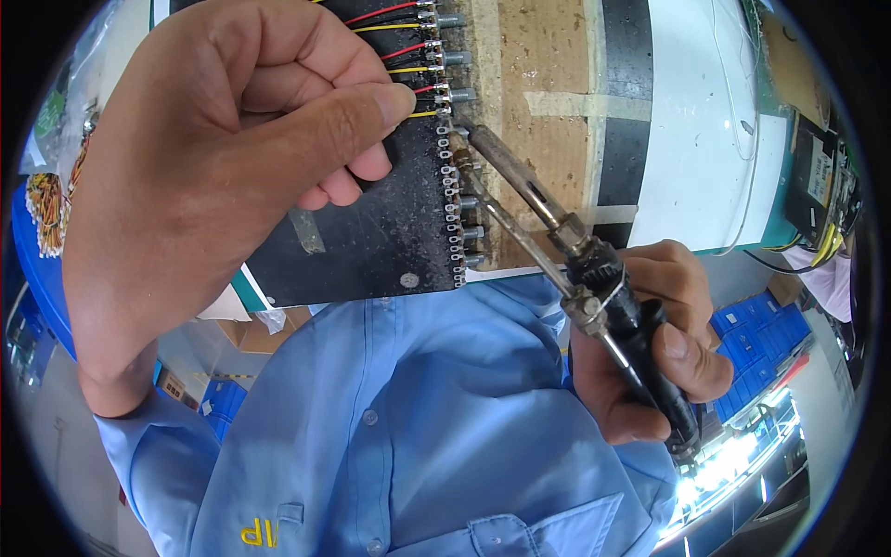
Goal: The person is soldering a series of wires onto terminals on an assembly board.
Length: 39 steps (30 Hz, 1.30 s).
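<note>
My left hand (251,130) is closed above a black board (362,246), thumb and forefinger pinched on a thin yellow wire (423,114). The bare end of that wire meets one of the metal terminals (453,200) lined up along the board's edge. In my right hand (682,343) is a soldering iron (520,178) with a black handle, its fingers wrapped round it. A thin solder feed tube (529,237) runs beside the barrel. The iron's tip points up and left, close to the terminal at the yellow wire; whether they touch I cannot tell.
Red and yellow wires (394,26) sit on the upper terminals. Right of the row lies a brown cardboard strip (548,65) with masking tape. At the left hangs a wire bundle (45,209); a black device (821,172) stands far right. Blue bins (761,339) are below.
</note>
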Tool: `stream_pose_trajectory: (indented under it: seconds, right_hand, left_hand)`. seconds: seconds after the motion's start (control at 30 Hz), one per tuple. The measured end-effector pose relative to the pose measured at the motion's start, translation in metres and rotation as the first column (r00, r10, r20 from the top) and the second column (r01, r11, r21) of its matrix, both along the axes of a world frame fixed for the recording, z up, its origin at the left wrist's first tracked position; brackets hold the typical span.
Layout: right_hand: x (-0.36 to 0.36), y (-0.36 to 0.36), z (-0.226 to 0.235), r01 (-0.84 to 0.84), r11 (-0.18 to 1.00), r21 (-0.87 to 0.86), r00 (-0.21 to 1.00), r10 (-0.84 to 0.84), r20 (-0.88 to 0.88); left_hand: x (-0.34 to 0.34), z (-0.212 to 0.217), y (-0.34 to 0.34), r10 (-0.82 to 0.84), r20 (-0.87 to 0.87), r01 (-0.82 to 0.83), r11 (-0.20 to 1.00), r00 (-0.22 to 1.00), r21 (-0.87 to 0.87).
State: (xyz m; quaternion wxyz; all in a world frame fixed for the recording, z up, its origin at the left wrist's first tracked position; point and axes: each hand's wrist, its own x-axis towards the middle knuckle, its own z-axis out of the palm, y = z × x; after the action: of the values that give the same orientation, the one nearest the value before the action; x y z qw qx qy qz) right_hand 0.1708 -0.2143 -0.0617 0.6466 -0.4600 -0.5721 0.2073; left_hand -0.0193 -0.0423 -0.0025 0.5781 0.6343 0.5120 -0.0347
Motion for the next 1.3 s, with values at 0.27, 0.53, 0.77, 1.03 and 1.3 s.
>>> stream_pose_trajectory:
  seconds: [0.27, 0.53, 0.77, 1.03, 1.3]
  right_hand:
    - [0.013, 0.000, -0.002, -0.116, 0.992, 0.048, 0.992, 0.118, -0.043]
    - [0.006, 0.011, -0.016, 0.217, 0.948, 0.232, 0.975, -0.221, -0.010]
    - [0.003, 0.020, -0.023, 0.284, 0.950, 0.128, 0.947, -0.299, 0.115]
    - [0.000, 0.031, -0.015, 0.373, 0.913, 0.165, 0.889, -0.403, 0.218]
    - [0.001, 0.031, -0.015, 0.377, 0.911, 0.167, 0.882, -0.408, 0.237]
  left_hand:
    - [0.014, 0.010, -0.017, 0.100, 0.102, -0.107, 0.992, 0.990, 0.061]
    - [0.006, 0.008, -0.020, 0.055, 0.141, -0.077, 0.984, 0.989, 0.161]
    - [-0.107, 0.012, -0.047, 0.264, 0.259, -0.370, 0.661, 0.929, 0.653]
    - [-0.270, -0.026, -0.066, 0.692, -0.041, -0.220, 0.285, 0.721, 0.933]
    - [-0.306, -0.012, -0.041, 0.508, -0.084, -0.296, 0.620, 0.857, 0.727]
